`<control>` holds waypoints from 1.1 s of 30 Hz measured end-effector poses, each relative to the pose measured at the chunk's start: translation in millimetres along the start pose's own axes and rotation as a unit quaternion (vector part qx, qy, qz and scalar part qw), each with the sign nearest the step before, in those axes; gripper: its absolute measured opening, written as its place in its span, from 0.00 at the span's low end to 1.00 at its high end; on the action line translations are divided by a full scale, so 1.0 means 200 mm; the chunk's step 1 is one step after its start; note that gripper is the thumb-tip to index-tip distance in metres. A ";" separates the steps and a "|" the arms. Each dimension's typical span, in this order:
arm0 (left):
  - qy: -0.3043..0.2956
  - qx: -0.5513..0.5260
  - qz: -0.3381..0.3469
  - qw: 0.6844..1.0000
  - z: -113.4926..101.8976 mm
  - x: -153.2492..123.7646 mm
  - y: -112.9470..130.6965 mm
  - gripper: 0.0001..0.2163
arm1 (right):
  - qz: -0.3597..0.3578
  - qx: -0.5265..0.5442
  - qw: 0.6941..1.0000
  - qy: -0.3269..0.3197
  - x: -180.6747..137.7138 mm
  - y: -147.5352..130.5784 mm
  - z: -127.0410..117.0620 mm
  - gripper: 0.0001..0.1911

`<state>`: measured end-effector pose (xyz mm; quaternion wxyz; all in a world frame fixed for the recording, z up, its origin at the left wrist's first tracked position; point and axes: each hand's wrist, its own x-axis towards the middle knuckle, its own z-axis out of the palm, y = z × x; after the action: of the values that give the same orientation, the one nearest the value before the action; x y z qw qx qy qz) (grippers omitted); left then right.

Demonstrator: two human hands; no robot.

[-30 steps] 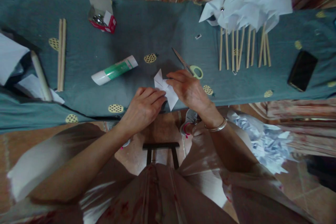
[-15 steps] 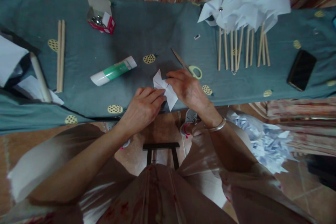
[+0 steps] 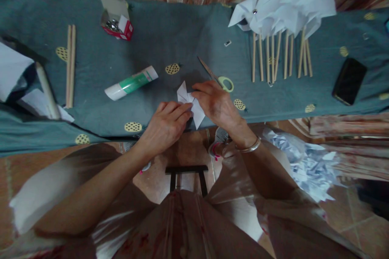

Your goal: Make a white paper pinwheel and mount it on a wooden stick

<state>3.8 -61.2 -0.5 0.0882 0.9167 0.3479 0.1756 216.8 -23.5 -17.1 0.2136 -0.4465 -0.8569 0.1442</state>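
Between my hands, at the front edge of the cloth-covered table, lies a white paper pinwheel (image 3: 198, 114) with folded blades. My left hand (image 3: 166, 123) is closed on its left side, the fingertips pressed near the centre. From the right, my right hand (image 3: 215, 101) grips the opposite side with bent fingers; its thumb is mostly hidden. Just beyond the right hand are scissors (image 3: 223, 82) with pale green handles, their blades pointing away to the left. A white and green glue tube (image 3: 132, 83) rests to the left of the pinwheel.
Finished pinwheels (image 3: 273, 12) on wooden sticks lie at the back right, near a black phone (image 3: 349, 81). At the back left stands an open red box (image 3: 117, 28) of shiny metal pieces, with wooden sticks (image 3: 71, 66) farther left. A bag of white paper pieces (image 3: 306, 164) is below the table.
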 end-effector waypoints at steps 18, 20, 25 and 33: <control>0.003 -0.011 -0.001 1.000 -0.01 0.01 0.00 0.11 | 0.011 0.029 0.999 0.023 -0.01 -0.03 -0.01 0.15; 0.004 -0.007 -0.004 1.000 0.00 0.01 0.00 0.11 | 0.015 0.033 0.999 0.031 -0.01 -0.03 -0.01 0.15; 0.017 -0.020 -0.009 1.000 0.01 0.01 -0.01 0.10 | 0.064 0.040 0.994 0.084 -0.04 -0.01 -0.07 0.18; 0.018 -0.014 -0.007 1.000 0.02 0.00 -0.01 0.12 | 0.171 0.009 0.976 0.134 -0.13 -0.03 -0.12 0.13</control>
<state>4.5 -59.3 -4.0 0.0956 0.9095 0.3536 0.1963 237.5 -46.1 0.4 0.3023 -0.5997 -0.7303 0.1248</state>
